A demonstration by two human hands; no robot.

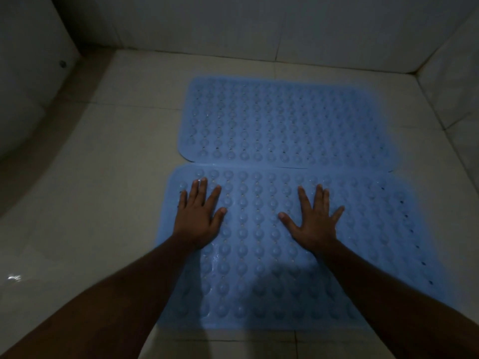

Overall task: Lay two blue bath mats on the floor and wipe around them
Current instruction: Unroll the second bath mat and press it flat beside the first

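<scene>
Blue rubbery sheets, two of them, lie flat on the pale tiled floor (124, 177) in dim light. We see the far mat (285, 120) stretched with its long axis running left to right across the view, rounded at the corners, its surface studded with rows of small round bumps and tiny holes. The near mat (259, 268) lies just in front of it, long axis also left to right but turned a little, so its right end angles toward us. Their long edges touch along most of the seam, and toward the right the near mat seems to overlap the far one slightly; on the left a thin wedge of floor shows between the rounded corners.

Our left hand (198, 218) rests palm down on the near mat's left end, close to its far edge, fingers (201, 187) extended and held fairly close together, grasping nothing. Our right hand (315, 221) lies palm down near the middle of the same mat, fingers (320, 195) fanned apart, thumb out to the left, likewise holding nothing.

A wet sheen glints on the mat between our forearms. White tiled walls (259, 27) close the corner beyond, and a curved white fixture (28, 81) stands at left.
</scene>
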